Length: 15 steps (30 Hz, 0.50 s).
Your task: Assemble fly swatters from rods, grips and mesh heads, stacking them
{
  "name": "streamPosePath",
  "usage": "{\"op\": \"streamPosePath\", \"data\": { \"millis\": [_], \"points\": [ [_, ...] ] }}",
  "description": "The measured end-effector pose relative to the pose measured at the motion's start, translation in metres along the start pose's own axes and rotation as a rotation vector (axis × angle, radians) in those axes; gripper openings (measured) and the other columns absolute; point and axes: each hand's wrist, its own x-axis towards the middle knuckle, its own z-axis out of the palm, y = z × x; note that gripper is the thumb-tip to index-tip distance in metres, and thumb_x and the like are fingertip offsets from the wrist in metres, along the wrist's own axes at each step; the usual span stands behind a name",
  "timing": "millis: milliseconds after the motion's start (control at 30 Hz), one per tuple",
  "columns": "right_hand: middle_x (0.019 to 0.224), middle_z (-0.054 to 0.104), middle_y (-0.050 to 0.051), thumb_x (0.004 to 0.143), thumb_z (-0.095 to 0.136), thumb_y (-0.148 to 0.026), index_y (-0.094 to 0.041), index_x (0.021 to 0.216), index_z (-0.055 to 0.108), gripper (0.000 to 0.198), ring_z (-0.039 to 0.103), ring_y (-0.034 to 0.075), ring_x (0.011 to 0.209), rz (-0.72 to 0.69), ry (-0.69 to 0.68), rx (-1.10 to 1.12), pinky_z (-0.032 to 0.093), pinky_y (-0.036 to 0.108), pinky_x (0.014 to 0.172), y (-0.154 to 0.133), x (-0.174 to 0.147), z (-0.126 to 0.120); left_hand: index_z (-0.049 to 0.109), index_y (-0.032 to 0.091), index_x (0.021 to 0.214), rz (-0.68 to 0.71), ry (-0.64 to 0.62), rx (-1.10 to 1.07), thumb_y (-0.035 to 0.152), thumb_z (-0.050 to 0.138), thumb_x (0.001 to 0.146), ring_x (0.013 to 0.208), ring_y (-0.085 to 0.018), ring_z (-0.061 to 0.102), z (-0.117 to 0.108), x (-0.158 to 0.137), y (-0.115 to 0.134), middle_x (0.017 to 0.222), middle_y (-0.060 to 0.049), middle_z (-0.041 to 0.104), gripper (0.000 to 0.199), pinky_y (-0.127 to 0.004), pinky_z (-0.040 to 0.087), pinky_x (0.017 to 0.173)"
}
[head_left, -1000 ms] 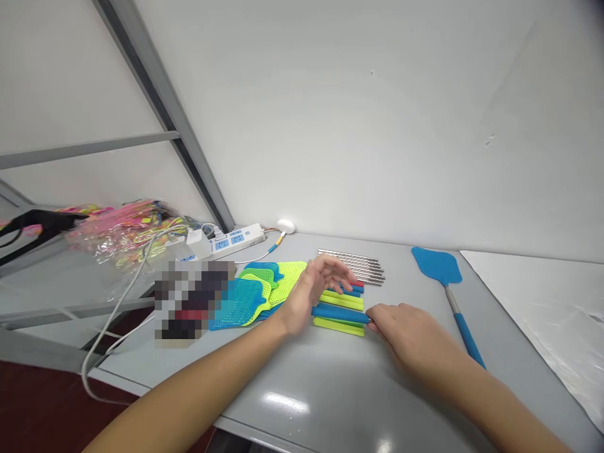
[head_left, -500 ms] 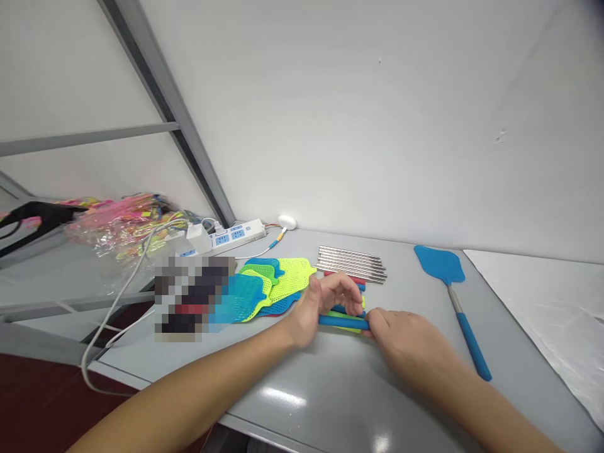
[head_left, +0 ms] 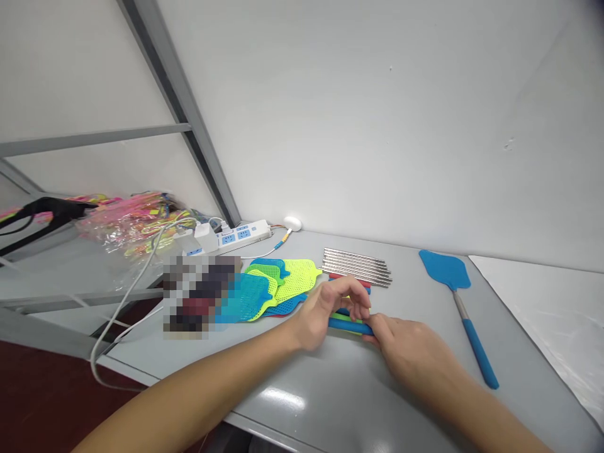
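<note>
A pile of blue and yellow-green fly swatter heads (head_left: pixel 264 288) lies on the grey table (head_left: pixel 330 390), their coloured handles pointing right. My left hand (head_left: pixel 325 311) curls over the handles, fingers around a blue handle (head_left: pixel 346 324). My right hand (head_left: pixel 408 349) pinches the right end of that same blue handle. A bundle of metal rods (head_left: pixel 357 266) lies just behind the handles. One complete blue fly swatter (head_left: pixel 455 302) with a metal shaft lies to the right.
A white power strip (head_left: pixel 233 236) with plugged cables sits at the back left. Clear bags of pink and yellow items (head_left: pixel 127 220) rest on a lower shelf at left. A white sheet (head_left: pixel 547 302) covers the table's right side. A grey diagonal frame bar (head_left: pixel 189 119) rises at left.
My left hand has dropped from flat on the handles to curled around the blue one. My right hand stayed pinched on its end. The view drifted slightly.
</note>
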Motion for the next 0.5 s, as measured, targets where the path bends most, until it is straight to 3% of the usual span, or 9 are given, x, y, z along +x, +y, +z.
{"op": "streamPosePath", "data": {
  "millis": [233, 400, 500],
  "points": [
    [0.065, 0.051, -0.001, 0.095, 0.03, -0.006, -0.02, 0.077, 0.052, 0.032, 0.044, 0.015, 0.056, -0.034, 0.112, 0.039, 0.029, 0.032, 0.065, 0.029, 0.005, -0.005, 0.053, 0.018, 0.109, -0.055, -0.001, 0.577, 0.048, 0.05, 0.092, 0.077, -0.016, 0.054, 0.014, 0.0, 0.001, 0.092, -0.005, 0.06, 0.035, -0.027, 0.044, 0.067],
    [0.076, 0.06, -0.001, 0.099, 0.047, -0.026, -0.021, 0.091, 0.059, 0.015, 0.056, 0.014, 0.068, -0.002, 0.185, 0.094, 0.031, 0.04, 0.087, 0.05, -0.002, -0.005, 0.052, 0.022, 0.111, -0.129, -0.046, 0.881, 0.042, 0.039, 0.098, 0.08, -0.019, 0.06, 0.017, -0.003, -0.005, 0.089, -0.003, 0.066, 0.028, -0.028, 0.042, 0.068],
    [0.08, 0.062, 0.0, 0.096, 0.052, -0.038, -0.022, 0.091, 0.059, 0.019, 0.057, 0.016, 0.071, 0.038, 0.192, 0.124, 0.032, 0.04, 0.087, 0.063, -0.009, -0.006, 0.051, 0.022, 0.114, -0.099, -0.058, 0.91, 0.039, 0.036, 0.099, 0.083, -0.02, 0.062, 0.015, -0.004, -0.005, 0.093, -0.003, 0.068, 0.027, -0.028, 0.043, 0.071]
  ]
}}
